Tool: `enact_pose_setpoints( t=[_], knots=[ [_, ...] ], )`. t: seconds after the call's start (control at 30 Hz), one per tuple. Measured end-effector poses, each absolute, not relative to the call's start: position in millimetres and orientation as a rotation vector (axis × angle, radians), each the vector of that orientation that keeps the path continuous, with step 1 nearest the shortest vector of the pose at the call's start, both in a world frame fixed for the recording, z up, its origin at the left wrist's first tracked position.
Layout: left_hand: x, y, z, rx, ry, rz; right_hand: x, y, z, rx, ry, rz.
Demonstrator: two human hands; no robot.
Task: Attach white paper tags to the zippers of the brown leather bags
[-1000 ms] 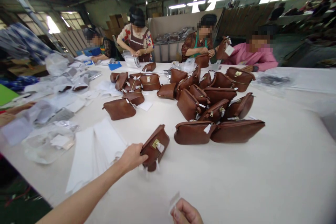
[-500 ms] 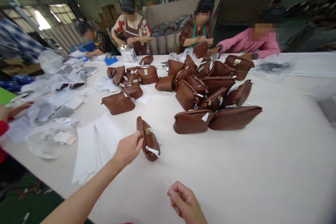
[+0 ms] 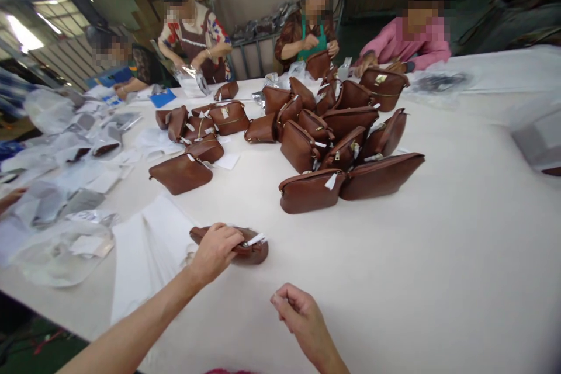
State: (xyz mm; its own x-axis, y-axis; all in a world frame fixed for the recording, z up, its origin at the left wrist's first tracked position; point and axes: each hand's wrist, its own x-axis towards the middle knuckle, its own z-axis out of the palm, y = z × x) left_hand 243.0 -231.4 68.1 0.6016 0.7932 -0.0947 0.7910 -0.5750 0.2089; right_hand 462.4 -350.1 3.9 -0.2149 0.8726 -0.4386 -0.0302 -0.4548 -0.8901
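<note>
My left hand (image 3: 218,252) lies over the top of a brown leather handbag (image 3: 256,253), its fingers wrapped across the upper edge. A white tag (image 3: 255,239) sticks out at the bag's right end, and the middle of the bag is hidden under the hand. To the lower right, my right hand (image 3: 298,314) hovers near the table with thumb and fingers pinched together; whether anything small is between them cannot be seen. Left of the bag, long white paper sheets (image 3: 131,263) lie fanned out.
Several brown bags stand grouped beyond my hands, the nearest being a tagged bag (image 3: 309,191) and another bag (image 3: 179,174) further left. Clear plastic bags (image 3: 61,251) and papers cover the left side. Co-workers (image 3: 315,23) sit and stand along the far edge of the white table (image 3: 394,280).
The handbag has turned from pointing away to lying crosswise. My left hand has moved from its side edge to over its top. My right hand stays pinched. The view has shifted slightly.
</note>
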Motion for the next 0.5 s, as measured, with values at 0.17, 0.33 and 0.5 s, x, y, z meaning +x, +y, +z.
enact_pose_setpoints(
  t=[0.17, 0.33, 0.5],
  knots=[
    [253, -244, 75, 2.603, 1.368, -0.048, 459, -335, -11, -1.391, -0.985, 1.682],
    [265, -250, 78, 2.636, 1.371, -0.059, 455, -321, -23, -1.385, -0.994, 1.655],
    [274, -245, 67, 2.582, 1.402, 0.026, 454, -309, -25, -1.401, -0.972, 1.682]
  ],
)
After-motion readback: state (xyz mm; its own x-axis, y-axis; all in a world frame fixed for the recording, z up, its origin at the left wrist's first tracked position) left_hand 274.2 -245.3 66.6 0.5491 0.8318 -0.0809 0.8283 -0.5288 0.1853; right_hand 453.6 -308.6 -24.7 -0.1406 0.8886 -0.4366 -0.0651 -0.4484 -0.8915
